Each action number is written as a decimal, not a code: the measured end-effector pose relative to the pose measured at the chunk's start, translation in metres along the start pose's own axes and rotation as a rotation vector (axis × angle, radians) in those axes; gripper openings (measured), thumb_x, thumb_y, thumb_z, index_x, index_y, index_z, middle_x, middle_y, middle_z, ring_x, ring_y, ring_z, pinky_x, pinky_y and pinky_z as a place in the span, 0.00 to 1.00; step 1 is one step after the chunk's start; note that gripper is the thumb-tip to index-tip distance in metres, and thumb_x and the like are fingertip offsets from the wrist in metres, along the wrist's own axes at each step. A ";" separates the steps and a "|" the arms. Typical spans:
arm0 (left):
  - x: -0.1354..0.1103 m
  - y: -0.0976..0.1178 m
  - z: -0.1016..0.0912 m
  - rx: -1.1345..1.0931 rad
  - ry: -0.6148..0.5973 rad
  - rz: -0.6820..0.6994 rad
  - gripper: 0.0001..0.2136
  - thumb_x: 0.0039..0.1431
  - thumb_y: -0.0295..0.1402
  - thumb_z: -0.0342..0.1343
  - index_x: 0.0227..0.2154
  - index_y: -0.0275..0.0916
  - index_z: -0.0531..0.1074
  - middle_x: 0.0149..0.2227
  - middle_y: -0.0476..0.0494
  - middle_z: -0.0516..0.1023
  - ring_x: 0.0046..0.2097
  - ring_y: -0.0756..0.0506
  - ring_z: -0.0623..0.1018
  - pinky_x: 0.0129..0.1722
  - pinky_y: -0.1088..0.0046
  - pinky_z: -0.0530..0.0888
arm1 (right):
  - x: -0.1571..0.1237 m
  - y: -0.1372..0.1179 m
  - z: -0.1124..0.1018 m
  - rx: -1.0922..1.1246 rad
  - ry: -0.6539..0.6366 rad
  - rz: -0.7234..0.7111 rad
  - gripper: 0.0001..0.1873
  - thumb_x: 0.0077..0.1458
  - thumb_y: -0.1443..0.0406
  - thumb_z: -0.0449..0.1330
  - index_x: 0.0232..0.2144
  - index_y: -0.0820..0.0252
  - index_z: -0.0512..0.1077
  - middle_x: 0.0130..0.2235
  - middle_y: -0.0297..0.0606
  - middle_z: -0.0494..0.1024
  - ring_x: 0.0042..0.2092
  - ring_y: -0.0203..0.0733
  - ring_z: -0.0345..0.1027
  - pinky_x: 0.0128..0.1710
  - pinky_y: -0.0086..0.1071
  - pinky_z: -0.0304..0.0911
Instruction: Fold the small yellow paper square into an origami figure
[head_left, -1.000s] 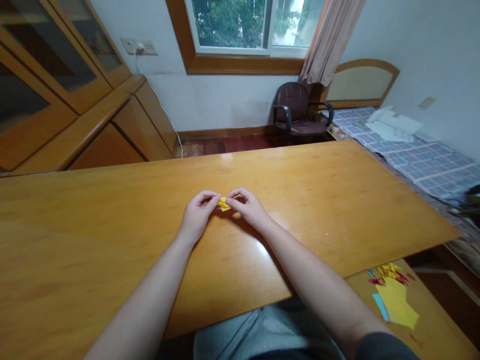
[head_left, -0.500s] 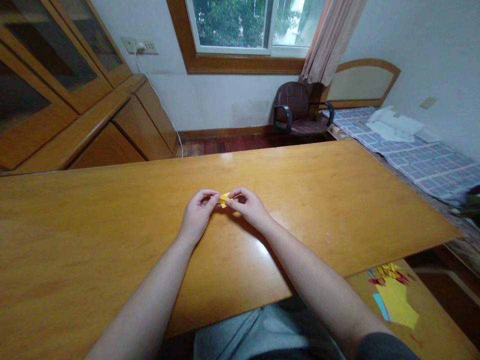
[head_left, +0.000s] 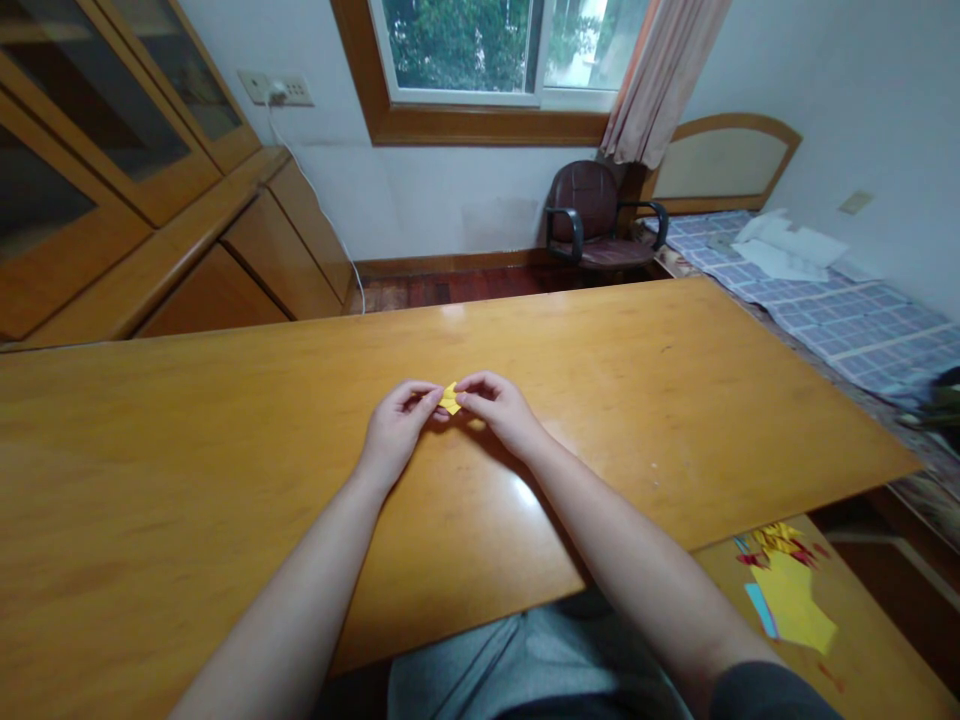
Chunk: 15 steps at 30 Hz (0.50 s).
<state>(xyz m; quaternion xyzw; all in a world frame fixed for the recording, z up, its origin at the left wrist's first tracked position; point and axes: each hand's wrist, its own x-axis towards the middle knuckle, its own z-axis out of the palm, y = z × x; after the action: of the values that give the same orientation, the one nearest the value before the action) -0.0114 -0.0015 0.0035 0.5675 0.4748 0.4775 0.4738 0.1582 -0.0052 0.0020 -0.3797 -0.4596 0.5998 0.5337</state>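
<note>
A small piece of folded yellow paper is held between my two hands, just above the wooden table. My left hand pinches its left side between thumb and fingers. On the other side, my right hand grips the paper's right edge with thumb and forefinger. Fingertips cover parts of the paper, so its full folded shape is hidden.
On a lower surface at the right lie yellow paper sheets, a blue sheet and a pile of small yellow and red pieces. Beyond the table stand a brown armchair, a wooden cabinet and a bed.
The yellow paper has turned slightly between my fingers, and my right thumb has shifted a little on it. Both arms stay in nearly the same place.
</note>
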 end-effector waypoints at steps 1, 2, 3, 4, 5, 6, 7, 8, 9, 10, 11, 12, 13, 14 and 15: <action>0.000 -0.001 0.000 0.003 0.000 0.007 0.12 0.55 0.41 0.61 0.36 0.37 0.74 0.30 0.47 0.78 0.29 0.48 0.79 0.34 0.70 0.77 | 0.000 0.000 0.000 0.011 0.000 0.007 0.11 0.45 0.62 0.66 0.32 0.60 0.73 0.29 0.31 0.75 0.30 0.33 0.68 0.33 0.28 0.63; 0.000 -0.001 -0.001 0.017 -0.002 0.033 0.13 0.55 0.41 0.61 0.38 0.37 0.74 0.33 0.46 0.78 0.31 0.47 0.79 0.35 0.69 0.77 | 0.000 0.000 -0.001 0.020 0.001 0.013 0.11 0.45 0.63 0.66 0.32 0.60 0.73 0.29 0.31 0.75 0.30 0.33 0.68 0.33 0.28 0.63; 0.001 0.000 -0.002 0.045 -0.004 0.079 0.13 0.56 0.41 0.60 0.39 0.38 0.74 0.36 0.45 0.78 0.34 0.47 0.79 0.37 0.68 0.77 | 0.001 -0.001 -0.001 0.029 0.004 0.019 0.10 0.45 0.63 0.66 0.32 0.60 0.74 0.28 0.31 0.75 0.29 0.33 0.68 0.33 0.28 0.63; 0.001 0.001 -0.003 0.086 -0.010 0.141 0.13 0.56 0.40 0.60 0.40 0.39 0.75 0.41 0.43 0.78 0.38 0.46 0.79 0.40 0.67 0.78 | 0.001 -0.001 -0.002 0.037 0.010 0.027 0.10 0.45 0.63 0.66 0.32 0.61 0.74 0.28 0.31 0.75 0.29 0.33 0.68 0.33 0.28 0.63; 0.001 0.002 -0.004 0.139 -0.020 0.212 0.12 0.57 0.40 0.59 0.41 0.40 0.76 0.44 0.42 0.77 0.42 0.45 0.79 0.44 0.65 0.77 | 0.001 -0.002 -0.002 0.045 0.017 0.035 0.10 0.44 0.63 0.65 0.32 0.61 0.74 0.28 0.31 0.75 0.29 0.33 0.68 0.33 0.28 0.63; 0.001 0.004 -0.006 0.187 -0.028 0.281 0.11 0.58 0.39 0.59 0.40 0.40 0.77 0.45 0.42 0.76 0.46 0.44 0.77 0.48 0.64 0.75 | 0.001 -0.003 -0.003 0.053 0.025 0.046 0.09 0.44 0.64 0.65 0.31 0.61 0.74 0.28 0.31 0.75 0.29 0.33 0.68 0.33 0.28 0.63; 0.000 0.007 -0.007 0.231 -0.046 0.334 0.09 0.59 0.38 0.58 0.39 0.41 0.77 0.46 0.42 0.76 0.50 0.43 0.76 0.51 0.63 0.73 | 0.001 -0.004 -0.003 0.061 0.029 0.061 0.09 0.44 0.64 0.65 0.31 0.61 0.74 0.27 0.30 0.75 0.28 0.32 0.68 0.32 0.28 0.63; 0.000 0.008 -0.008 0.260 -0.074 0.361 0.09 0.60 0.37 0.57 0.40 0.42 0.77 0.48 0.42 0.76 0.52 0.43 0.74 0.53 0.62 0.72 | 0.001 -0.004 -0.004 0.070 0.030 0.077 0.08 0.44 0.65 0.64 0.30 0.61 0.74 0.27 0.30 0.75 0.28 0.32 0.67 0.32 0.27 0.63; -0.001 0.010 -0.009 0.276 -0.098 0.380 0.08 0.60 0.36 0.56 0.40 0.43 0.78 0.49 0.42 0.76 0.53 0.43 0.74 0.53 0.62 0.72 | 0.001 -0.005 -0.004 0.080 0.023 0.094 0.08 0.43 0.65 0.64 0.30 0.61 0.73 0.27 0.30 0.75 0.27 0.32 0.67 0.31 0.27 0.62; -0.002 0.011 -0.010 0.285 -0.123 0.394 0.08 0.61 0.36 0.56 0.39 0.43 0.78 0.49 0.42 0.76 0.53 0.43 0.74 0.53 0.62 0.72 | 0.001 -0.005 -0.005 0.091 0.015 0.108 0.08 0.43 0.65 0.64 0.30 0.61 0.73 0.27 0.30 0.75 0.27 0.31 0.66 0.30 0.27 0.62; -0.003 0.011 -0.011 0.292 -0.147 0.398 0.08 0.61 0.35 0.56 0.39 0.43 0.78 0.50 0.42 0.76 0.53 0.43 0.74 0.52 0.62 0.73 | 0.001 -0.006 -0.005 0.103 0.006 0.119 0.07 0.43 0.66 0.64 0.29 0.60 0.73 0.27 0.29 0.75 0.26 0.31 0.66 0.29 0.26 0.61; -0.004 0.011 -0.011 0.296 -0.168 0.402 0.07 0.61 0.35 0.56 0.38 0.43 0.78 0.50 0.42 0.76 0.53 0.44 0.74 0.51 0.62 0.73 | 0.001 -0.005 -0.006 0.114 -0.002 0.127 0.07 0.43 0.66 0.63 0.29 0.60 0.73 0.27 0.29 0.74 0.26 0.31 0.66 0.28 0.26 0.61; -0.004 0.011 -0.012 0.301 -0.185 0.405 0.07 0.61 0.35 0.56 0.38 0.43 0.78 0.50 0.41 0.76 0.53 0.44 0.75 0.51 0.63 0.74 | 0.001 -0.005 -0.006 0.125 -0.007 0.130 0.07 0.43 0.66 0.63 0.29 0.60 0.73 0.27 0.29 0.74 0.25 0.31 0.66 0.28 0.26 0.60; -0.004 0.010 -0.012 0.310 -0.198 0.410 0.07 0.60 0.35 0.57 0.38 0.43 0.78 0.49 0.41 0.77 0.52 0.44 0.75 0.51 0.63 0.74 | 0.001 -0.005 -0.007 0.134 -0.010 0.133 0.07 0.43 0.66 0.63 0.29 0.60 0.73 0.26 0.29 0.74 0.25 0.31 0.65 0.27 0.26 0.60; -0.004 0.009 -0.012 0.319 -0.206 0.418 0.07 0.60 0.35 0.58 0.38 0.43 0.78 0.48 0.41 0.77 0.51 0.44 0.76 0.50 0.63 0.74 | 0.001 -0.005 -0.007 0.141 -0.013 0.136 0.06 0.43 0.67 0.63 0.29 0.60 0.73 0.26 0.29 0.74 0.25 0.30 0.65 0.27 0.26 0.59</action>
<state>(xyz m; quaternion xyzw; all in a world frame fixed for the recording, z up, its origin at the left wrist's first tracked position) -0.0230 -0.0053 0.0130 0.7660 0.3660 0.4240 0.3154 0.1663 -0.0031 0.0046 -0.3678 -0.3929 0.6678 0.5143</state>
